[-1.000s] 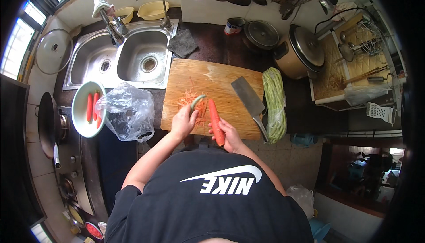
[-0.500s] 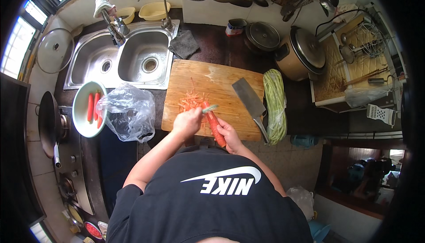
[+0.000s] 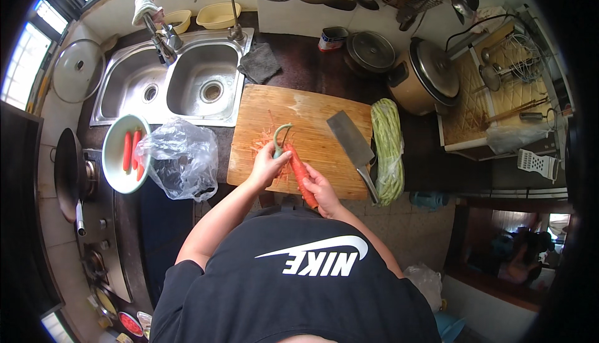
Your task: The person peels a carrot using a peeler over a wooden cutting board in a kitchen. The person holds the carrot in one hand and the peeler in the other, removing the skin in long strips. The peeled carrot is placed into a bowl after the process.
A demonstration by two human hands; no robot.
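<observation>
Green peeler [image 3: 276, 136] now points forward, no longer across the carrot [image 3: 297, 169]. Fingers of the left hand [image 3: 267, 167] grip it, and fingers of the right hand [image 3: 322, 193] hold the carrot

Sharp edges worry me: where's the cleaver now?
In the head view, right of centre, the cleaver lies on the cutting board near its right edge, beside bagged green vegetables.
</observation>
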